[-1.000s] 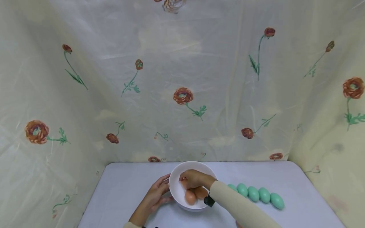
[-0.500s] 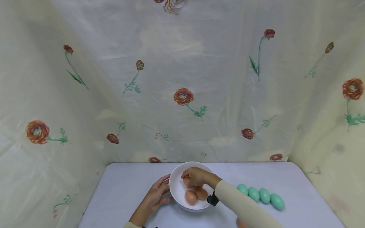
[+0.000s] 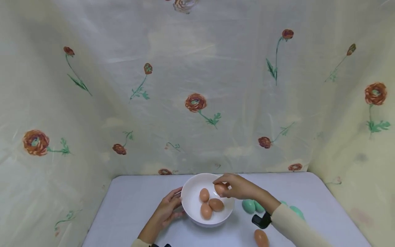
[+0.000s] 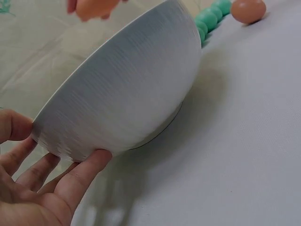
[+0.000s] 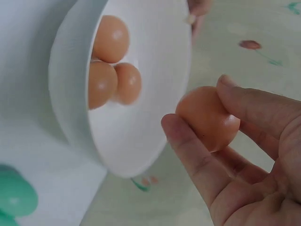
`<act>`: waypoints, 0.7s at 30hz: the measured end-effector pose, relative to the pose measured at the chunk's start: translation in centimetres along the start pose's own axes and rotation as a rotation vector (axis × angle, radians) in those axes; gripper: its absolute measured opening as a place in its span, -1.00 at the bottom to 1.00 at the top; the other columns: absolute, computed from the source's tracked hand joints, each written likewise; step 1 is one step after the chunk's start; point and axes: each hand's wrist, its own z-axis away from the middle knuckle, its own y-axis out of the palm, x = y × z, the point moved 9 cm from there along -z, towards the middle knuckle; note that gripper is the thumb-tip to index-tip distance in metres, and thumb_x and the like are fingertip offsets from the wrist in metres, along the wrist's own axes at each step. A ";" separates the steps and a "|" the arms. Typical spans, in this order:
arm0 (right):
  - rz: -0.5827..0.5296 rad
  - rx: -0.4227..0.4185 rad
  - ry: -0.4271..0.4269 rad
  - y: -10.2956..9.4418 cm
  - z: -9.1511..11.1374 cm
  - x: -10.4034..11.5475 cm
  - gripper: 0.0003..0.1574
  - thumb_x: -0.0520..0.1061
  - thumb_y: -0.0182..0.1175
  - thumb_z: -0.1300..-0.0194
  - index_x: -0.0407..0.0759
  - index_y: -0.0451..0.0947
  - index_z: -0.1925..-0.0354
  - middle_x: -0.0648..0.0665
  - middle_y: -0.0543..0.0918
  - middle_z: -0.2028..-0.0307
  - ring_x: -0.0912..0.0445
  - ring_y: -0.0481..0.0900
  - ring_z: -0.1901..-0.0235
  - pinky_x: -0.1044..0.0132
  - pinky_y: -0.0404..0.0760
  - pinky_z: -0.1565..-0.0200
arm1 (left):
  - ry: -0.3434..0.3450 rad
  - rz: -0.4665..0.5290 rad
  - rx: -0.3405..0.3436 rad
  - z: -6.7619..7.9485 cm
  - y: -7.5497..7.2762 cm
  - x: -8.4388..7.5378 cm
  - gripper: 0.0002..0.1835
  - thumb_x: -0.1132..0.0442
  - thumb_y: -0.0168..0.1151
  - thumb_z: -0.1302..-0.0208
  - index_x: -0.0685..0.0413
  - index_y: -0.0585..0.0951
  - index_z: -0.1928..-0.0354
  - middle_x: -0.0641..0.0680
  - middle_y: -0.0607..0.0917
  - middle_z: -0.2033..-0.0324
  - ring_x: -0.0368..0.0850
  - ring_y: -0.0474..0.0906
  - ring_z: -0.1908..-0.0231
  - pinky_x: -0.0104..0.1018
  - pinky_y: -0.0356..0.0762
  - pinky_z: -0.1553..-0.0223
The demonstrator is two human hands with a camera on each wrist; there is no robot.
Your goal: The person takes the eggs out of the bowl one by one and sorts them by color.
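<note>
My right hand pinches a brown egg above the right side of a white bowl. In the right wrist view, thumb and fingers hold that brown egg near the rim. Inside the bowl, 3 brown eggs lie grouped on the bottom. My left hand rests against the bowl's left side. The left wrist view shows its spread, mostly straight fingers touching the bowl's outer wall.
Green eggs sit in a row right of the bowl, partly hidden behind my right arm. A single brown egg lies on the white table near the front. A flowered curtain stands behind the table.
My right hand has lifted an egg from within the bowl and moved right, toward the rim. Eggs in the bowl and the loose brown one now show more fully. The left hand stays put.
</note>
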 end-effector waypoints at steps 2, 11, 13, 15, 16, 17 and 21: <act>0.003 -0.032 0.009 -0.9 1.8 -0.3 -0.45 -0.11 0.42 -0.19 0.00 0.62 -0.17 -0.08 0.64 -0.12 0.04 0.56 -0.02 0.12 0.67 0.02 | -0.001 0.002 -0.001 0.0 -0.1 0.0 -0.40 0.26 0.05 -0.42 0.01 0.28 -0.49 0.24 0.28 -0.48 -0.04 0.54 -0.19 0.13 0.66 -0.04; -0.125 -0.079 0.037 -1.4 10.2 -4.4 -0.41 -0.16 0.39 -0.21 -0.26 0.55 -0.20 -0.24 0.64 -0.09 -0.06 0.61 0.02 0.33 0.69 0.17 | -0.019 -0.013 -0.024 0.0 -0.5 0.3 -0.39 0.26 0.08 -0.41 -0.02 0.29 -0.49 0.25 0.29 -0.48 -0.03 0.56 -0.18 0.13 0.67 -0.03; -0.189 -0.085 0.042 -1.0 11.9 -5.7 -0.41 -0.17 0.37 -0.24 -0.33 0.52 -0.20 -0.33 0.61 -0.08 -0.07 0.61 0.05 0.36 0.70 0.24 | -0.021 -0.017 -0.025 0.0 -0.6 0.3 -0.39 0.25 0.08 -0.41 -0.02 0.29 -0.49 0.25 0.29 -0.48 -0.02 0.55 -0.20 0.14 0.66 -0.03; -0.234 -0.095 0.059 -0.6 13.3 -7.0 -0.39 -0.15 0.35 -0.26 -0.37 0.50 -0.21 -0.37 0.58 -0.07 -0.03 0.63 0.07 0.37 0.72 0.28 | -0.020 -0.024 -0.029 0.0 -0.6 0.3 -0.39 0.25 0.08 -0.41 -0.02 0.29 -0.49 0.25 0.29 -0.48 -0.01 0.55 -0.20 0.14 0.66 -0.02; -0.242 -0.102 0.060 -0.3 13.8 -7.5 -0.38 -0.13 0.34 -0.27 -0.39 0.49 -0.22 -0.38 0.57 -0.06 -0.01 0.64 0.09 0.37 0.72 0.28 | -0.019 -0.029 -0.033 0.0 -0.6 0.2 -0.39 0.24 0.08 -0.41 -0.01 0.29 -0.49 0.25 0.29 -0.48 0.00 0.55 -0.20 0.15 0.67 -0.02; -0.246 -0.107 0.066 -0.1 14.3 -8.1 -0.37 -0.12 0.34 -0.27 -0.39 0.48 -0.22 -0.37 0.56 -0.05 0.01 0.65 0.10 0.38 0.72 0.28 | -0.017 -0.031 -0.033 0.0 -0.6 0.2 -0.39 0.24 0.07 -0.42 -0.01 0.28 -0.49 0.25 0.29 -0.48 0.01 0.55 -0.21 0.15 0.66 -0.02; -0.290 -0.102 0.141 1.4 15.6 -10.4 -0.35 -0.15 0.36 -0.24 -0.44 0.47 -0.22 -0.37 0.54 -0.02 -0.08 0.66 0.10 0.34 0.74 0.29 | -0.029 -0.037 -0.049 0.0 -0.6 0.3 -0.40 0.23 0.08 -0.42 -0.03 0.29 -0.49 0.24 0.29 -0.48 0.02 0.55 -0.21 0.14 0.67 -0.01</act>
